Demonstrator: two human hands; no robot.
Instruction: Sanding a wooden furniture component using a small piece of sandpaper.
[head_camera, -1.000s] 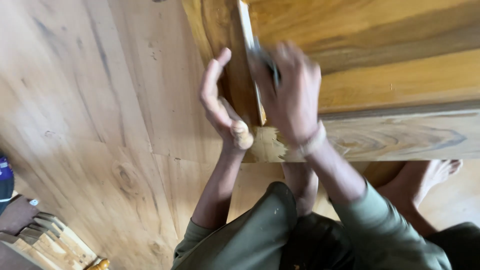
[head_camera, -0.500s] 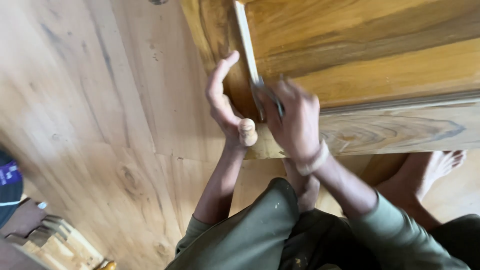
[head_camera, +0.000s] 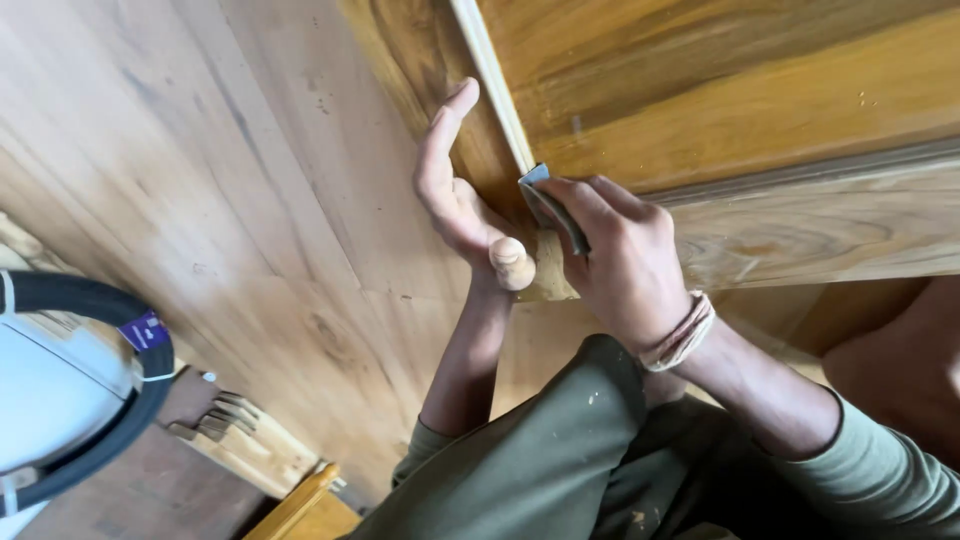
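The right hand (head_camera: 625, 265) is pinching a small folded grey sandpaper piece (head_camera: 550, 205) against the pale moulding strip (head_camera: 490, 80) of the varnished wooden door panel (head_camera: 760, 90); the left hand (head_camera: 455, 195), grip wide with fingers extended, is bracing flat on the panel just left of it.

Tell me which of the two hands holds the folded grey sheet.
The right hand, with the cord bracelet, pinches the folded grey sheet; the left hand lies flat on the wood, holding nothing.

Illumination was bright, even and diffuse, with no hard glare. Soft shadow lay beneath the right hand (head_camera: 620, 265) and below the left hand's fingers (head_camera: 445, 140). Wood grain near the fingers was sharp. The white object (head_camera: 50, 390) far left of them was overexposed and slightly soft.
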